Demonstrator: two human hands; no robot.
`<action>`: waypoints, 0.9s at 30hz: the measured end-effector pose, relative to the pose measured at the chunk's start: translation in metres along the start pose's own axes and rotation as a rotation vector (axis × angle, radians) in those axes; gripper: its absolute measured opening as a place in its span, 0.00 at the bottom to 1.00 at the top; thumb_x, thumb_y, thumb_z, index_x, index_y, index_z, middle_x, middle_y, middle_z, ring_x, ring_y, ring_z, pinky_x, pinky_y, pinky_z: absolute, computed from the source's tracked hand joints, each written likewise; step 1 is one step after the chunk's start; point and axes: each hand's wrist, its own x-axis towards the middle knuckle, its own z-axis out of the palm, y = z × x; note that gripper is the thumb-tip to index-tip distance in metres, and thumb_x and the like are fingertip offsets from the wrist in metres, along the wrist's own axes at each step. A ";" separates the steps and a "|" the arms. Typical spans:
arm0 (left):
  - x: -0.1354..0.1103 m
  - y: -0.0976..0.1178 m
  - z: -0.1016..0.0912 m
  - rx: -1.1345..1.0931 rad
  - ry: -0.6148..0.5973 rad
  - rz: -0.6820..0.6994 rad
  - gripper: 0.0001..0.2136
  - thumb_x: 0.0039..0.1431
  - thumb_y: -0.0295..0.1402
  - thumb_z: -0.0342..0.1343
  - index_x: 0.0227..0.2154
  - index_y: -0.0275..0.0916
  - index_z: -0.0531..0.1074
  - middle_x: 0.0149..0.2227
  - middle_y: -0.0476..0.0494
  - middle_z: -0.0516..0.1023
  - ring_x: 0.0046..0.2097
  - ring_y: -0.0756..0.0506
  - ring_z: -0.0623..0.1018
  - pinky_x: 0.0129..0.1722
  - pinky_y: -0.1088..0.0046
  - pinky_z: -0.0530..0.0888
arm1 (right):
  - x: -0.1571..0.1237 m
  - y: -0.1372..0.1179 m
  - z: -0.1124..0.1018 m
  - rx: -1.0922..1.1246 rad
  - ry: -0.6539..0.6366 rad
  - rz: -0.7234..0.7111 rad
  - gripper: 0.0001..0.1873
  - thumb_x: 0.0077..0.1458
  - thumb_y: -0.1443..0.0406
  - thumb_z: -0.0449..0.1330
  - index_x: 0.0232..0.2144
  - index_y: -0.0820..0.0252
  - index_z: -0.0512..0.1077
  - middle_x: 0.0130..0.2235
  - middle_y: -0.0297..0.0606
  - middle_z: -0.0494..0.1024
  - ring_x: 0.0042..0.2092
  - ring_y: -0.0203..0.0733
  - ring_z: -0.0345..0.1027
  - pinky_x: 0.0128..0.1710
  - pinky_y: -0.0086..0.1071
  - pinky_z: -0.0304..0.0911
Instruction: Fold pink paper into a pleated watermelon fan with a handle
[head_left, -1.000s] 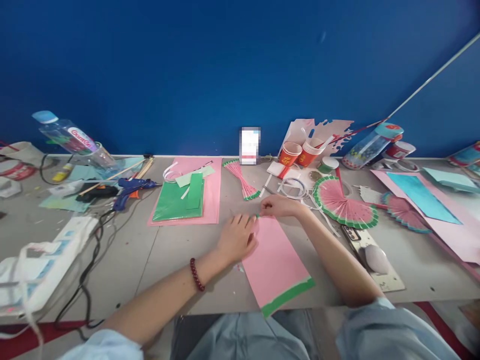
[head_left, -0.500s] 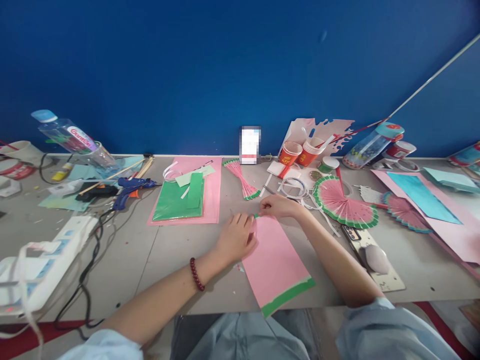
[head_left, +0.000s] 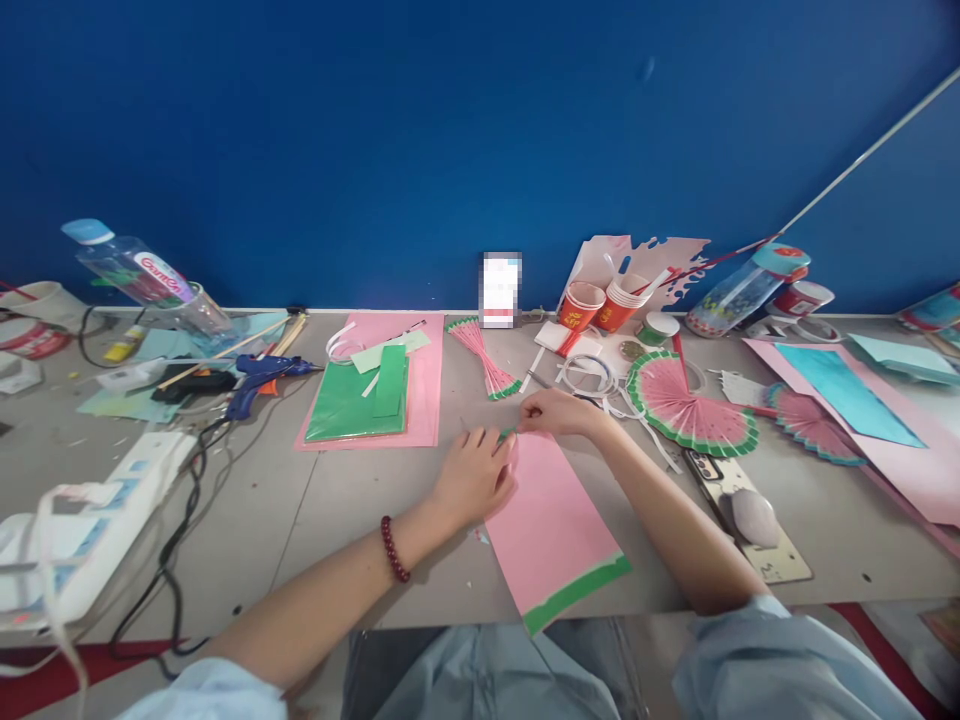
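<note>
A pink sheet of paper with a green strip along its near edge lies slanted on the table before me. Some green also shows at its far edge, between my hands. My left hand is closed at the upper left corner, its fingers bent over the paper's edge. At the upper right corner my right hand pinches the far edge, thumb and fingers together. My fingers hide most of that far edge. Just beyond lies a pleated pink and green paper strip, pinched narrow in its middle.
A green paper pack lies on pink paper to the left, near a blue glue gun and a power strip. Rightward are red paper cups, a watermelon-patterned paper fan and a phone with a pale rounded object on it.
My left fingers have shifted very slightly at the paper's far edge, and a bit more green shows beside them. The right hand and the sheet look the same.
</note>
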 end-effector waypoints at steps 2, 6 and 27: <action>0.000 0.000 0.000 0.002 -0.005 0.004 0.20 0.58 0.32 0.47 0.53 0.37 0.62 0.40 0.39 0.68 0.42 0.40 0.65 0.39 0.62 0.64 | 0.000 0.001 0.001 0.003 0.001 0.001 0.10 0.45 0.62 0.58 0.18 0.59 0.66 0.21 0.28 0.66 0.27 0.33 0.58 0.26 0.27 0.50; 0.001 0.000 -0.001 0.000 -0.016 0.005 0.19 0.58 0.32 0.46 0.53 0.37 0.62 0.40 0.39 0.68 0.42 0.40 0.65 0.39 0.62 0.64 | 0.001 0.002 0.001 -0.003 0.006 0.035 0.11 0.44 0.61 0.59 0.17 0.59 0.64 0.20 0.28 0.64 0.26 0.33 0.57 0.26 0.27 0.50; 0.002 0.001 -0.002 0.018 -0.020 0.007 0.20 0.58 0.31 0.46 0.54 0.35 0.62 0.40 0.38 0.69 0.42 0.40 0.66 0.38 0.62 0.64 | 0.000 0.006 -0.003 -0.202 0.088 0.157 0.11 0.45 0.57 0.61 0.21 0.60 0.71 0.23 0.32 0.69 0.26 0.34 0.59 0.24 0.28 0.48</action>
